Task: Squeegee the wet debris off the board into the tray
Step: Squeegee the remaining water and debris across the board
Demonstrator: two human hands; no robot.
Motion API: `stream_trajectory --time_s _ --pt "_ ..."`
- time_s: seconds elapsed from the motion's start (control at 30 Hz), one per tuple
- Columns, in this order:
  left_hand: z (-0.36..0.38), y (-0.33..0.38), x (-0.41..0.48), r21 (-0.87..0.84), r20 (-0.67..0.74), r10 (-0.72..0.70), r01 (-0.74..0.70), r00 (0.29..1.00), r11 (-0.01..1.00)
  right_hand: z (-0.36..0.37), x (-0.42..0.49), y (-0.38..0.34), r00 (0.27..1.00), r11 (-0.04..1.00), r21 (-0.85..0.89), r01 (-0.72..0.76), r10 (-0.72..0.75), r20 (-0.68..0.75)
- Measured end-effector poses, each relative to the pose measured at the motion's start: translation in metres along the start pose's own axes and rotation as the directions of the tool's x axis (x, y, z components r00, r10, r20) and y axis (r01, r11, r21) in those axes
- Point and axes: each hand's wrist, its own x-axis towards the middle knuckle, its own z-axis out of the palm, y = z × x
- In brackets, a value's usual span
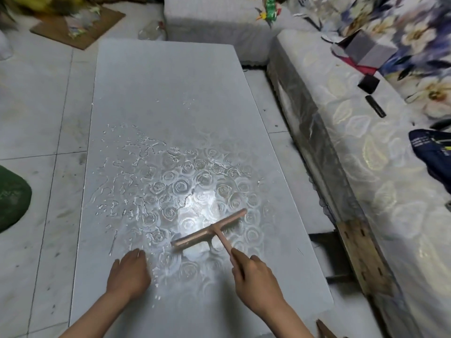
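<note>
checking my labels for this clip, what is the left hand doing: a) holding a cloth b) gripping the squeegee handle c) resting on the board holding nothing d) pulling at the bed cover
c: the left hand lies palm down on the board beside the wet patch with nothing in it, while the right hand grips the squeegee by its handle.

Floral mattress along the right with a grey box on it, cardboard sheet on the tiled floor top-left (something green at the left edge).
</note>
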Motion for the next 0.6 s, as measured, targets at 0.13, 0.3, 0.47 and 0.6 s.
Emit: stream_trajectory --time_s 0.13,0.3,0.47,0.6 --pt "0.025 0.001 -0.038 -0.008 0.017 -0.018 0.018 1.0 1.0 0.011 -0.066 0.042 1.0 1.0 -0.012 -0.015 0.015 0.023" --pt "0.062 -0.004 -0.081 0.01 0.039 -0.005 0.005 0.999 1.0 0.029 -0.161 0.105 0.995 0.996 -0.017 -0.085 0.086 0.059" --pt "0.104 -0.029 -0.108 -0.012 0.087 -0.053 0.055 0.995 0.998 0.072 -0.199 0.122 0.987 0.987 -0.138 -0.086 0.103 0.126" --pt "0.124 -0.056 -0.111 0.014 0.096 -0.07 0.069 0.993 0.998 0.121 -0.17 0.07 0.998 0.995 -0.094 -0.035 0.039 0.039"
